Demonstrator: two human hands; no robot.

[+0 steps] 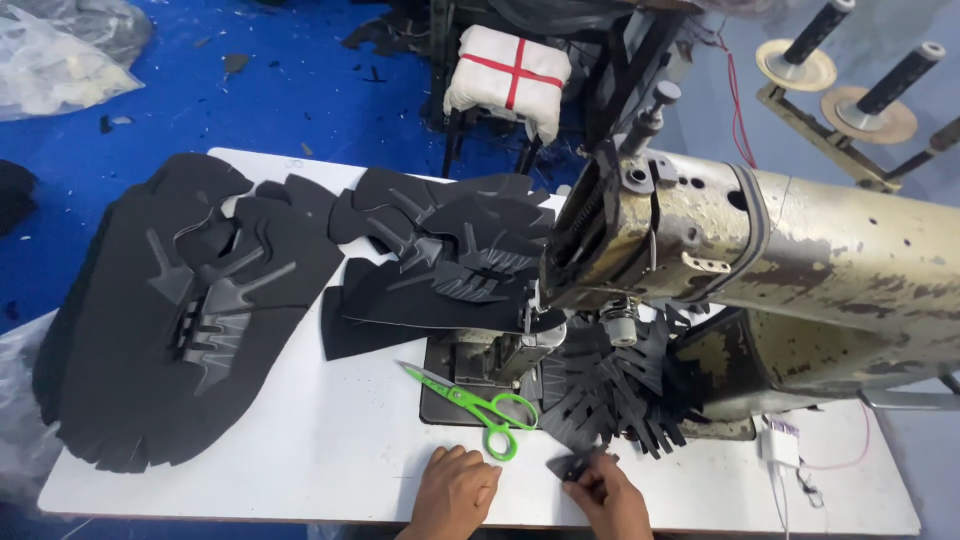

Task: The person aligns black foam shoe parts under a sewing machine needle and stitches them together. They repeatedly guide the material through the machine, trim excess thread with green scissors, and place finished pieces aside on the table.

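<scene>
My right hand (608, 497) pinches a small black cut piece (572, 466) at the near edge of the white table (300, 450). My left hand (453, 492) rests with its fingers curled on the table, just below the green-handled scissors (478, 407), and holds nothing. A heap of small black fringed pieces (610, 385) lies under the arm of the worn sewing machine (780, 270), just above my right hand.
Stacks of black shoe-upper pieces (190, 310) cover the left of the table, and more of these black pieces (445, 250) lie behind the needle area. A white cushioned stool (507, 75) stands on the blue floor beyond. Thread stand spindles (850, 80) rise at the far right.
</scene>
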